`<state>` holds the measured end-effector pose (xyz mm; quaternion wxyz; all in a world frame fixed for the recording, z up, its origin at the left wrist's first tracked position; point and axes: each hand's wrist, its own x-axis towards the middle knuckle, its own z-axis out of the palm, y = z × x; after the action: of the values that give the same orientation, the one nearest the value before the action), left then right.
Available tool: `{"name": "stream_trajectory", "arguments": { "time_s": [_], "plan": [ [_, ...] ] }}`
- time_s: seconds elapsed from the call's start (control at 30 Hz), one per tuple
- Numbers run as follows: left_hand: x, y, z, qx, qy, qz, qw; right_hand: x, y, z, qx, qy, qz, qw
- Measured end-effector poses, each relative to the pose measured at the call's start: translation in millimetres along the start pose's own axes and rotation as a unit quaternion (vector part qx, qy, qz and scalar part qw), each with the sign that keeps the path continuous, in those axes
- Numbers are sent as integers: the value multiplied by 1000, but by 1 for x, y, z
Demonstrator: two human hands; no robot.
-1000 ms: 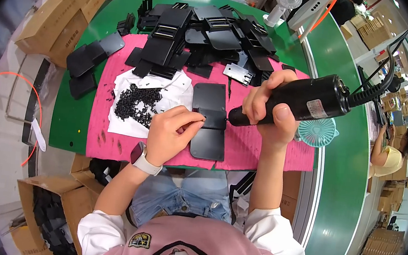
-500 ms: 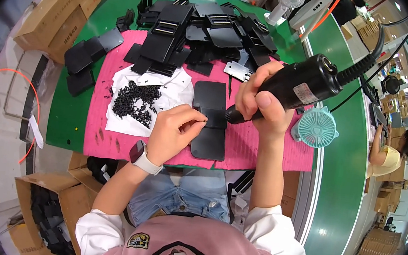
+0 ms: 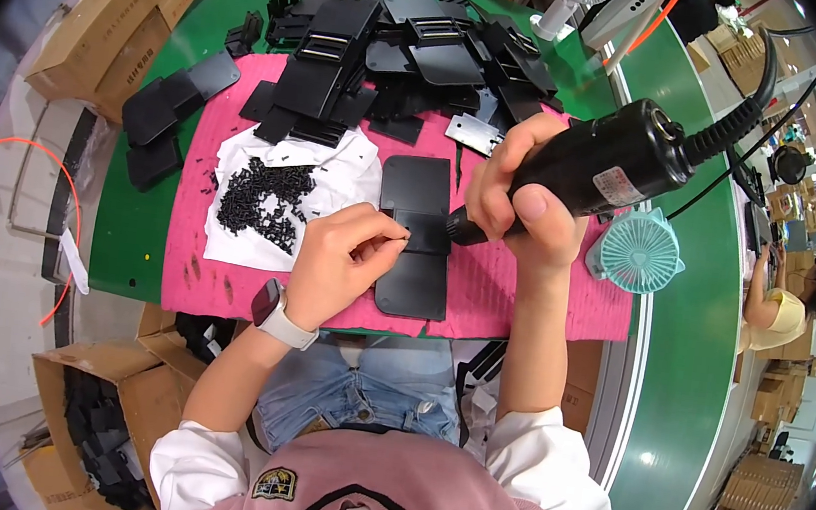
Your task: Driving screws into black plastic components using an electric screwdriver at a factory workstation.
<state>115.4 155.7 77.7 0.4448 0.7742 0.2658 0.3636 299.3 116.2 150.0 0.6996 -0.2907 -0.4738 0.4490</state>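
Observation:
Wrapped around a corded black electric screwdriver (image 3: 599, 166), my right hand (image 3: 526, 193) holds it tilted, its tip end beside the right edge of a black plastic plate (image 3: 412, 281). That plate lies flat on the pink mat (image 3: 499, 296). My left hand (image 3: 342, 258) is closed in a pinch at the plate's left middle; whatever sits between the fingertips is too small to make out. Just left of this hand, a heap of small black screws (image 3: 258, 200) rests on a white cloth (image 3: 350, 163).
Black plastic parts (image 3: 335, 55) are piled at the back of the green table (image 3: 678, 407), with more plates (image 3: 163, 106) at left. A silver metal plate (image 3: 474, 134) lies before the pile. A turquoise fan (image 3: 638, 251) stands right, a white fan (image 3: 568, 1) behind. Cardboard boxes (image 3: 127, 384) stand lower left.
The view has shifted slightly, so the table things appear a little further left. Both hands keep nearly the same pose around the plate, with the screwdriver tip still beside its right edge.

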Motion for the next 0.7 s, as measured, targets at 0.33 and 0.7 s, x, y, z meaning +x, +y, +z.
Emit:
{"name": "stream_trajectory", "arguments": {
  "time_s": [0.33,0.7],
  "plan": [
    [0,0,-3,-20,-12,-46,999,-11,6,9,-98,18,-9,995],
    [-3,-2,-10,-138,23,-37,989,-5,-4,8,98,-84,-206,970]
  ]
}}
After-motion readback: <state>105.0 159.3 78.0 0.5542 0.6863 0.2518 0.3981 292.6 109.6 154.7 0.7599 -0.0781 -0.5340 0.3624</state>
